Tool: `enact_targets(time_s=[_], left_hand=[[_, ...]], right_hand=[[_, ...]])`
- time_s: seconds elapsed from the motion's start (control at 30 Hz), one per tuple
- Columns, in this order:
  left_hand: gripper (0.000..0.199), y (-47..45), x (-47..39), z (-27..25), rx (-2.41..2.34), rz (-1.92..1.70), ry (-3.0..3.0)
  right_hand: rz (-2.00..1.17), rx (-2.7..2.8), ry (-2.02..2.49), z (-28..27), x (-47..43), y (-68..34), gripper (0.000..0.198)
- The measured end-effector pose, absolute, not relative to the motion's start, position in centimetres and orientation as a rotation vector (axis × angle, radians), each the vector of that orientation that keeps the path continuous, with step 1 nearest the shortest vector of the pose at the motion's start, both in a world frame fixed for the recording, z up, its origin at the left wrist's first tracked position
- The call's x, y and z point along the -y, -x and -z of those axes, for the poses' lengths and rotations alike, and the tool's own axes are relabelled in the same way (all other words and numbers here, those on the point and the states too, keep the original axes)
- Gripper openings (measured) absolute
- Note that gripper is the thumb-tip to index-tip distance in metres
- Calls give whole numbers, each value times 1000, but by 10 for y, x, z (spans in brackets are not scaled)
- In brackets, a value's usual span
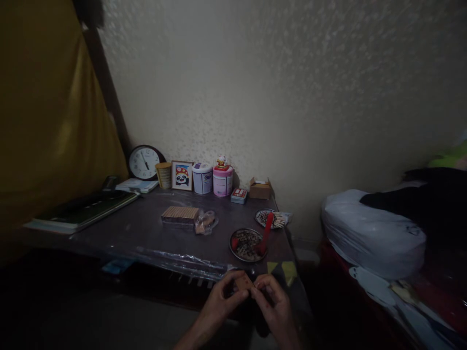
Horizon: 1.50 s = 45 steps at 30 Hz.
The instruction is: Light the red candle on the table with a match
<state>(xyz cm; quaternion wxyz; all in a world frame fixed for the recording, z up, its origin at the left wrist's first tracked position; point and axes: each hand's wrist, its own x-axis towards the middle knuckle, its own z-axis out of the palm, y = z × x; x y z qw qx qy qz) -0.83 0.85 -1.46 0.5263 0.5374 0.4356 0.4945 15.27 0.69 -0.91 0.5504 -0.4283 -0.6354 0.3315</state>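
Two hands at a small brown block [243,282], just nearer than the round dish [231,248].
I see the left hand [226,293] curled, thumb and fingers pinching the block; the right hand [272,297], fingers bent, thumb at the block's edge. Whether the right grips anything, I can't tell.

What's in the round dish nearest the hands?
A red tool, a smaller red piece and speckled dark-and-pale contents, too blurred to identify. Whatever lies beneath them is covered.
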Motion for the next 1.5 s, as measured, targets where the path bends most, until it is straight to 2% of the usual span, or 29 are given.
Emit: enact_targets(time_s=[0.23,0.73,1.5], left_hand=[[35,8,-8,14,-1039,-1254,-1337],[32,8,-8,17,-990,-1211,-1315],[40,6,-9,19,-1032,-1225,-1133]], right_hand=[[-773,1514,1011,10,-8,-152,19],[-779,1493,1024,9,-7,-153,22],[-815,1462,1047,11,-9,-151,18]])
